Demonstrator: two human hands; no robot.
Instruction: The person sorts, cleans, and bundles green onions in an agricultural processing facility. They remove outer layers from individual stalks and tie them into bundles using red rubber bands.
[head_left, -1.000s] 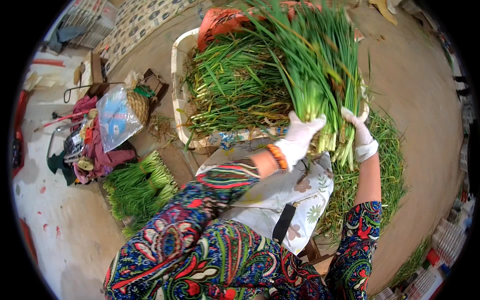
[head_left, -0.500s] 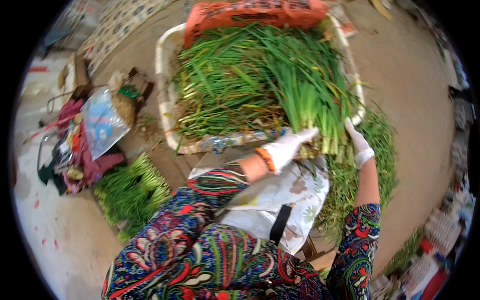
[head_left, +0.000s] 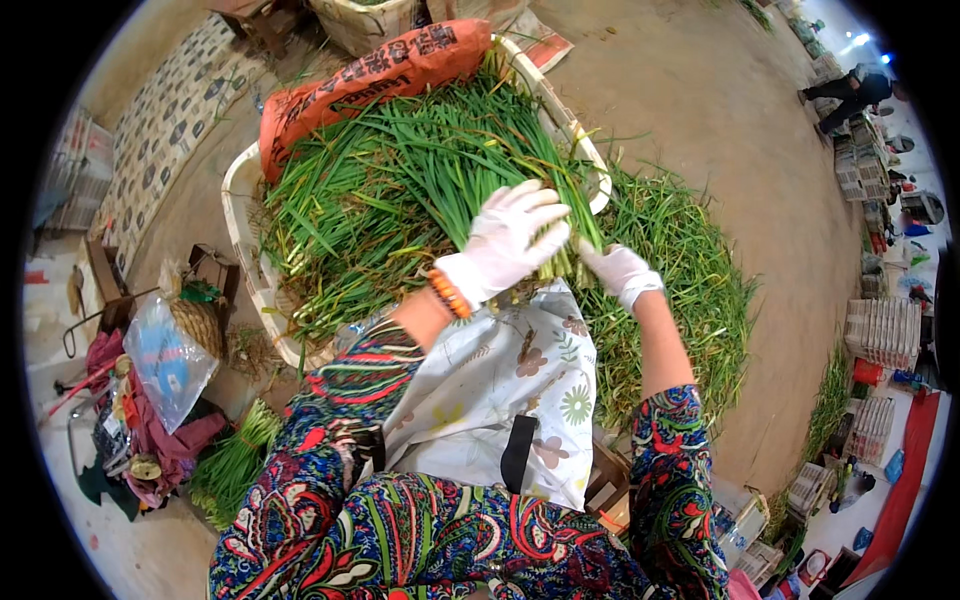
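Note:
A thick layer of long green garlic chives (head_left: pixel 400 165) lies in a white plastic basket (head_left: pixel 240 190) in front of me. My left hand (head_left: pixel 512 238), in a white glove, lies flat over the stem ends of a chive bunch at the basket's near right, its fingers stretched and slightly apart. Close beside it, my right hand (head_left: pixel 622 272), gloved too, has its fingers closed at the pale ends of a few chive stalks. Part of its grip is hidden. Below both hands, a white flowered apron (head_left: pixel 500 370) covers my lap.
An orange printed sack (head_left: pixel 370 85) lies over the basket's far edge. Loose green leaves (head_left: pixel 680 290) are heaped on the floor to the right. At left are bundled chives (head_left: pixel 235 465) and a clear plastic bag (head_left: pixel 170 350). A person (head_left: pixel 850 98) is far right.
The view has shifted, so the basket sits further left and tilted. My left hand has turned from beside the bunch to lie over it. My right hand has come closer to the left.

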